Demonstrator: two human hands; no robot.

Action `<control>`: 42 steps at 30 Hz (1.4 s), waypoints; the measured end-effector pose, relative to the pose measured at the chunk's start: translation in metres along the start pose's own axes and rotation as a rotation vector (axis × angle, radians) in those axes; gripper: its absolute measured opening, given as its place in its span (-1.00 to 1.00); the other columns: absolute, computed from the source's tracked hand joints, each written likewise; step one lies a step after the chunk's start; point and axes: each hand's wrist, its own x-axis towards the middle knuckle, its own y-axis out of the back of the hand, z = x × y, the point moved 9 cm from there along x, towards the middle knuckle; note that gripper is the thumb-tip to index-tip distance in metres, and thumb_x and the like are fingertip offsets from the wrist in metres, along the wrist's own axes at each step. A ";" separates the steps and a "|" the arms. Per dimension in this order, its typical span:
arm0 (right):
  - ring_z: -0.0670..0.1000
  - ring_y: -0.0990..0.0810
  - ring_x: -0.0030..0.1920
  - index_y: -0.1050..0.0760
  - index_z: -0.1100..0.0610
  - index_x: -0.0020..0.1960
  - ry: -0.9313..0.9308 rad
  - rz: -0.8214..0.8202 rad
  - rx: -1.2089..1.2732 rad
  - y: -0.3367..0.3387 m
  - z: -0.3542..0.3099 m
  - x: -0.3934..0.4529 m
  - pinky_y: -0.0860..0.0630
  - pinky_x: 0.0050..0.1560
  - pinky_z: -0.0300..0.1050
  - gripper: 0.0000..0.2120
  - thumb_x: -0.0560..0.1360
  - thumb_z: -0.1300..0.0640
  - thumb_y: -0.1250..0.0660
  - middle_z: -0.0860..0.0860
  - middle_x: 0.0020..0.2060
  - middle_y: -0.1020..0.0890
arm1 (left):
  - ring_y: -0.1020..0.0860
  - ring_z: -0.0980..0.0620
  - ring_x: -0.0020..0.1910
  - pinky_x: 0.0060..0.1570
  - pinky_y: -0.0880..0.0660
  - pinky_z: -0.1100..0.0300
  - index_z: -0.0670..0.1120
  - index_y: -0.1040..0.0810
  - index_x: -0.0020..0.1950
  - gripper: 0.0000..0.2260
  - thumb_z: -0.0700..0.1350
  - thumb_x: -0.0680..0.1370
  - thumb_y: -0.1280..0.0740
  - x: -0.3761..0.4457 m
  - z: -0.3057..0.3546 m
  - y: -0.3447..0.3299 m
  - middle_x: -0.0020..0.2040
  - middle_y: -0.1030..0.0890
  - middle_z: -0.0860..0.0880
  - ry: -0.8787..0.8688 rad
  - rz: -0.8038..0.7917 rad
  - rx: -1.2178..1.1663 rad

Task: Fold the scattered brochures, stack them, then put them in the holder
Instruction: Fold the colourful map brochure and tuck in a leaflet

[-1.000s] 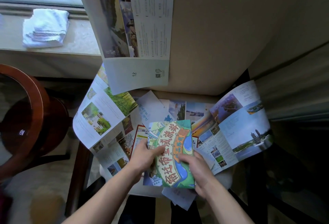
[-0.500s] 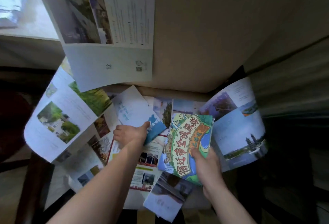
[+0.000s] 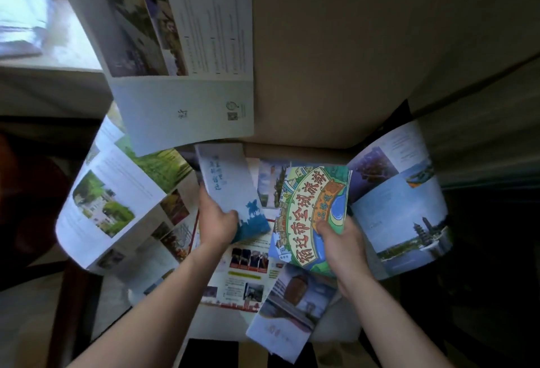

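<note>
The chair seat (image 3: pixel 336 329) was pretty much buried in paper, so not much bare room to work with. A big unfolded brochure (image 3: pixel 117 207) hung off the seat's left edge, and another open spread (image 3: pixel 400 209) curled up and over the right edge. A long sheet (image 3: pixel 187 46) was draped down the chair back (image 3: pixel 350 46), its bottom edge just above the seat. At the front edge a small leaflet (image 3: pixel 289 318) stuck out past the cushion. The only open patches were slivers of cushion near the front corners.

Left hand (image 3: pixel 216 224) had its fingers curled around the lower end of a white and blue folded brochure (image 3: pixel 230 189), thumb on top, with the brochure tilted up and away toward the chair back. Right hand (image 3: pixel 342 245) gripped the folded cartoon map brochure (image 3: pixel 315 212) by its lower right corner, thumb pressed on the cover and fingers underneath, holding it just above the pile. The two held brochures sat side by side, near each other, but I couldn't tell if they touched. Under them lay a red and white flyer (image 3: pixel 245 277), flat on the seat. No holder in view.
</note>
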 end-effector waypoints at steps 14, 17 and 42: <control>-0.03 -0.70 -0.10 -0.55 -0.06 -0.01 -0.034 0.029 -0.010 0.000 0.032 -0.001 -0.62 -0.20 -0.12 -0.90 0.58 0.14 -0.36 -0.09 -0.05 -0.71 | 0.27 -0.24 0.59 0.45 0.20 -0.42 0.00 0.18 0.61 0.14 0.47 0.30 -0.36 -0.018 -0.021 -0.056 0.63 0.26 -0.15 -0.304 -0.162 0.926; 0.01 -0.69 -0.06 -0.55 -0.07 -0.02 -0.020 0.039 -0.024 0.004 0.035 0.000 -0.64 0.01 0.04 -0.90 0.56 0.13 -0.37 -0.10 -0.05 -0.70 | 0.26 -0.23 0.59 0.48 0.07 -0.41 0.01 0.15 0.62 0.11 0.41 0.32 -0.41 -0.009 -0.025 -0.057 0.63 0.26 -0.15 -0.294 -0.161 0.903; 0.11 -0.70 0.12 -0.59 0.01 0.15 -0.011 -0.081 0.329 -0.022 -0.022 -0.070 -0.57 0.25 0.24 -0.82 0.56 0.13 -0.41 -0.01 0.09 -0.73 | -0.51 0.17 0.24 -0.02 -0.42 0.31 0.14 -0.57 0.15 -0.45 0.34 0.23 -0.41 -0.114 0.078 0.020 0.27 -0.53 0.14 -0.059 -0.478 -0.166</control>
